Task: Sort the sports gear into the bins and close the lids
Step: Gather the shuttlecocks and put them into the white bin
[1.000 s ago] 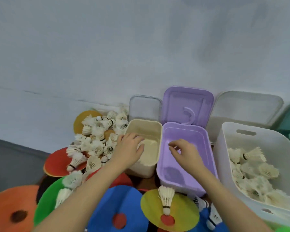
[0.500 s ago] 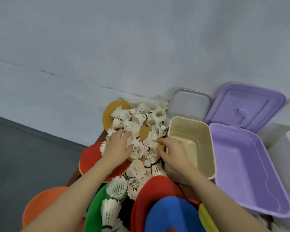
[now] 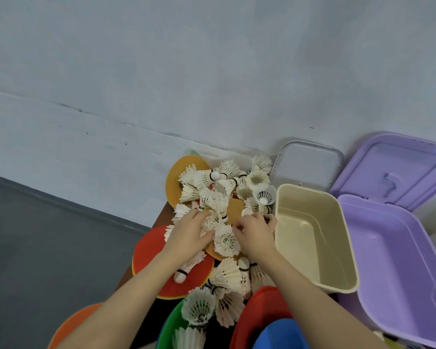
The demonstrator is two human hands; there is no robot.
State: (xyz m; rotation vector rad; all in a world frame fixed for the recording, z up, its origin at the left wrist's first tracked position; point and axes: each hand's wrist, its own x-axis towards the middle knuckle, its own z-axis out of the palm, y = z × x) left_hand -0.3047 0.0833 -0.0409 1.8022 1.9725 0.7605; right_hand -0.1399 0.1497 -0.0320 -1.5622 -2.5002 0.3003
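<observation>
A heap of white shuttlecocks (image 3: 225, 190) lies on coloured flat discs, among them a red disc (image 3: 149, 253) and an orange-yellow disc (image 3: 176, 177). My left hand (image 3: 189, 235) and my right hand (image 3: 253, 235) are both in the heap, fingers curled around shuttlecocks on either side of one big shuttlecock (image 3: 225, 240). Right of the heap stands the cream bin (image 3: 312, 238), open with nothing in it. The purple bin (image 3: 398, 268) stands beside it, also open and holding nothing.
The cream bin's clear lid (image 3: 308, 163) and the purple lid (image 3: 398, 170) lean against the grey wall behind. Green (image 3: 170, 326), red (image 3: 259, 311), blue (image 3: 277, 333) and orange (image 3: 71, 328) discs lie near me. Dark floor lies to the left.
My view swung left, away from the white bin. Both hands left the cream and purple bins, moved left into the shuttlecock heap and closed on shuttlecocks.
</observation>
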